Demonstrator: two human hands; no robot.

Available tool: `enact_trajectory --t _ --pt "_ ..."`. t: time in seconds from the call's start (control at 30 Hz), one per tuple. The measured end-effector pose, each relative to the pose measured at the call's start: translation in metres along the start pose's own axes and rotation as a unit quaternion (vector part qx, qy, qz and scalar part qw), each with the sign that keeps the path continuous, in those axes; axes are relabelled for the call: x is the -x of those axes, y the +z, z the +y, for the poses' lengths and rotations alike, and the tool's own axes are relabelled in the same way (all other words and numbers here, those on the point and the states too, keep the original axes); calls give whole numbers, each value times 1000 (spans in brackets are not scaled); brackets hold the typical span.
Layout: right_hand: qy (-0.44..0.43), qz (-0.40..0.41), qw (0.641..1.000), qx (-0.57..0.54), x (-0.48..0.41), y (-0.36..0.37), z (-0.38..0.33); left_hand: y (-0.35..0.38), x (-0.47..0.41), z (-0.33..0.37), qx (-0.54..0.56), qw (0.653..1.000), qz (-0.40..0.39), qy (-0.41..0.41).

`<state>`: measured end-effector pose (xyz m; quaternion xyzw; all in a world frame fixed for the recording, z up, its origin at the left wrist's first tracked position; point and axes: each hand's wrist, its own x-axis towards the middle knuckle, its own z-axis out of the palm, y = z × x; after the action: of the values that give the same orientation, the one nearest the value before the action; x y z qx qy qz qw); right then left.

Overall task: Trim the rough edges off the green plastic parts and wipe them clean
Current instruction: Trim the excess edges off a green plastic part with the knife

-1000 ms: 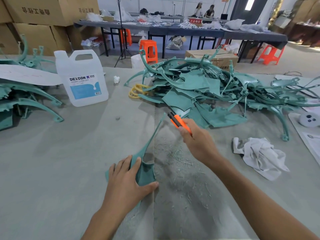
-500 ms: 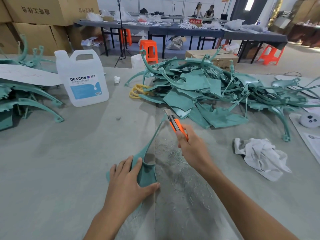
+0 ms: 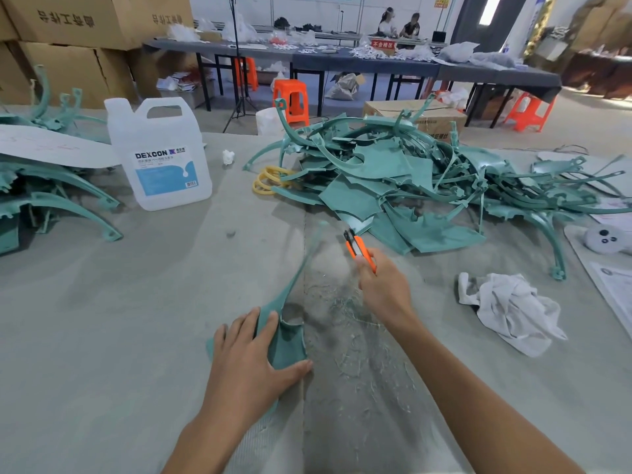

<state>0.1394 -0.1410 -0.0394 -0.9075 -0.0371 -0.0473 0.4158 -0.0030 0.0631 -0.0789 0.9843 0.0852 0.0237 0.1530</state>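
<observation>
Pressed under flat, straight-fingered left hand [image 3: 249, 364]: smooth green plastic part [image 3: 287, 343], thin stem tapering away beyond fingertips. Clenched in right hand [image 3: 381, 289]: orange knife [image 3: 356, 247].

open grey table [image 3: 102, 319] lies near left. far right, a tangled pile of green parts [image 3: 410, 179] blocks the way; the white jug [image 3: 160, 155] stands far left, a crumpled rag [image 3: 513, 309] right.

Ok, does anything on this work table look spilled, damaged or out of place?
Nothing spilled. Green shavings litter the table between the left hand and the right hand gripping the orange knife: trimming waste. The white rag lies crumpled at right; the jug stands upright.
</observation>
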Motion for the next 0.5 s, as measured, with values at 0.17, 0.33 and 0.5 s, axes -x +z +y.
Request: enact_trajectory --t 0.17,0.33,0.5 --pt "-64 26 997 -41 15 1 3 -2 -1 1 0 1000 -5 -1" --pt "-97 15 995 -13 19 11 0 -2 0 1 -4 1000 -5 0" --pt "-49 40 998 4 10 4 6 0 -1 -1 -6 1000 3 2"
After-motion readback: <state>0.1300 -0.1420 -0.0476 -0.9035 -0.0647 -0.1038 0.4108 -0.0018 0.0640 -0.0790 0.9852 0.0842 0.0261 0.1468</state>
